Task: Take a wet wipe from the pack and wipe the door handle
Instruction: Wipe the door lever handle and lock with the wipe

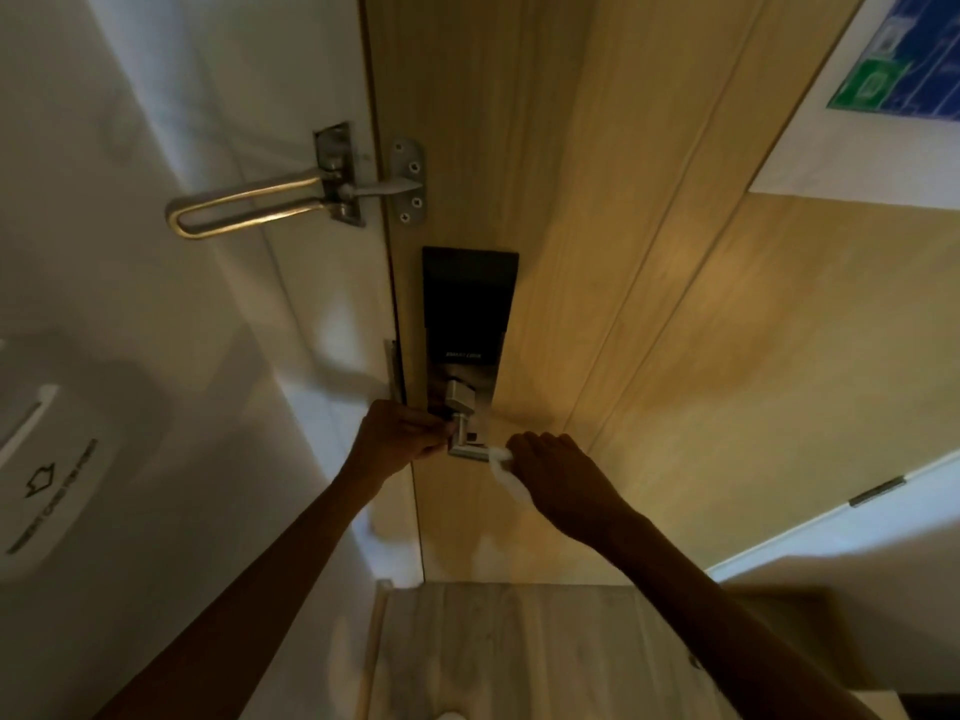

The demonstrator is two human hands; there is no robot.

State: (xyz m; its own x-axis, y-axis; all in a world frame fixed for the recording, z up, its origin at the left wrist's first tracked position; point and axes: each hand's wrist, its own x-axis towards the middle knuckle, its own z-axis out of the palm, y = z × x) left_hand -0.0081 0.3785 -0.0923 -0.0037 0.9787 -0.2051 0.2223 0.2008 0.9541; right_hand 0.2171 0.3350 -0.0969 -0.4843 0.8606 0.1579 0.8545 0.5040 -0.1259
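Observation:
The silver lever door handle (466, 449) sticks out below a black smart lock plate (467, 314) on the light wooden door (649, 330). My right hand (558, 478) is wrapped round the free end of the lever with a white wet wipe (506, 478) pressed against it; a tail of the wipe hangs below my fingers. My left hand (397, 439) is closed at the base of the handle, by the door's edge. The pack of wipes is out of view.
A metal swing-bar door guard (249, 202) is mounted on the white wall (156, 304) above the lock. A key-card holder (47, 475) sits on the wall at left. A notice sheet (893, 70) hangs at upper right. Pale wood flooring (519, 657) lies below.

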